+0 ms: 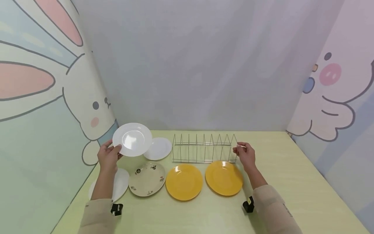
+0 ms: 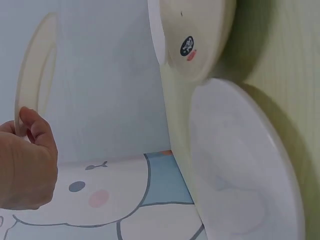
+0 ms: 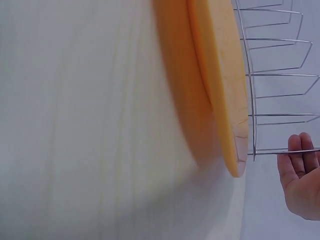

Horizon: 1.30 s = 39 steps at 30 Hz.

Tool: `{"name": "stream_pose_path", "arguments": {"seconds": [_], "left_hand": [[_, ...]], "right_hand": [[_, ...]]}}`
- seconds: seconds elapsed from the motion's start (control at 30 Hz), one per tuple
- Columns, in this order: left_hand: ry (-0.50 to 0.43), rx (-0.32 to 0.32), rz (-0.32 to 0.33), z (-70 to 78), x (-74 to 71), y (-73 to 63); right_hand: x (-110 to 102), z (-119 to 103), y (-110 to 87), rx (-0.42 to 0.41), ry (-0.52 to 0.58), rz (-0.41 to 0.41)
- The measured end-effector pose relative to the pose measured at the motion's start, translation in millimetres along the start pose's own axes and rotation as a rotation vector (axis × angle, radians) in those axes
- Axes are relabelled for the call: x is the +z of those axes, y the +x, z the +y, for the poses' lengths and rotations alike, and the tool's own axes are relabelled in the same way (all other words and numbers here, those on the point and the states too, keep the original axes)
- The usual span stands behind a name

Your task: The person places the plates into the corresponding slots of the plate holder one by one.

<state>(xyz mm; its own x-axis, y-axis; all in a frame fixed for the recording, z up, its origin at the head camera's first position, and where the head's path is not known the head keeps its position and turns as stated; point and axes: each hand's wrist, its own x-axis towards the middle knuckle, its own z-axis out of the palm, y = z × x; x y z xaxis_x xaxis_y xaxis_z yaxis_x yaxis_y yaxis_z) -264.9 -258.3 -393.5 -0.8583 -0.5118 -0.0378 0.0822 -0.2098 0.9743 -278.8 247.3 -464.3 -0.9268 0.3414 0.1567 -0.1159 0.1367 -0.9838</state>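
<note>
In the head view my left hand (image 1: pixel 108 156) pinches the rim of a small white plate (image 1: pixel 132 139), raised above the table and tilted. The left wrist view shows this plate (image 2: pixel 36 65) nearly edge-on, thumb on one face. At the other side, my right hand (image 1: pixel 246 156) holds the right end of a wire dish rack (image 1: pixel 193 162). Seen from the right wrist, its fingers (image 3: pixel 296 157) curl by the rack's end wire. No plates stand in the rack. Just behind the raised plate, another white plate (image 1: pixel 160 149) lies on the table.
A row of plates lies in front of the rack: a white plate (image 1: pixel 121 183) partly under my left forearm, a cream patterned plate (image 1: pixel 147 180), a yellow plate (image 1: pixel 184 182) and a second yellow plate (image 1: pixel 224 178). Walls with cartoon animals flank the pale green table (image 1: pixel 292 182).
</note>
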Motion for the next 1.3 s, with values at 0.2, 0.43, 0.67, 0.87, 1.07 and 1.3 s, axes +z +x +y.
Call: {"name": "stream_pose_path", "arguments": {"seconds": [0.2, 0.43, 0.67, 0.87, 1.07, 1.3], "left_hand": [[0.002, 0.027, -0.028, 1.4, 16.5, -11.8], [0.031, 0.069, -0.057, -0.4, 36.1, -22.4], [0.008, 0.016, -0.072, -4.0, 53.0, -34.2], [0.013, 0.01, -0.116, -7.3, 67.4, -41.2], [-0.038, 0.017, -0.13, -11.6, 76.0, -47.2], [-0.076, 0.038, -0.134, -15.8, 84.8, -51.7]], "right_hand": [[3.4, -2.9, 0.4, 0.037, -0.006, 0.043], [4.3, 1.5, 1.2, 0.038, 0.007, 0.029], [4.3, 4.5, -2.9, 0.017, 0.012, 0.047], [4.5, 2.2, -3.7, -0.006, 0.023, 0.051], [4.4, 1.1, -3.1, 0.008, 0.009, 0.053], [5.7, 3.3, -3.1, -0.003, 0.011, 0.056]]}}
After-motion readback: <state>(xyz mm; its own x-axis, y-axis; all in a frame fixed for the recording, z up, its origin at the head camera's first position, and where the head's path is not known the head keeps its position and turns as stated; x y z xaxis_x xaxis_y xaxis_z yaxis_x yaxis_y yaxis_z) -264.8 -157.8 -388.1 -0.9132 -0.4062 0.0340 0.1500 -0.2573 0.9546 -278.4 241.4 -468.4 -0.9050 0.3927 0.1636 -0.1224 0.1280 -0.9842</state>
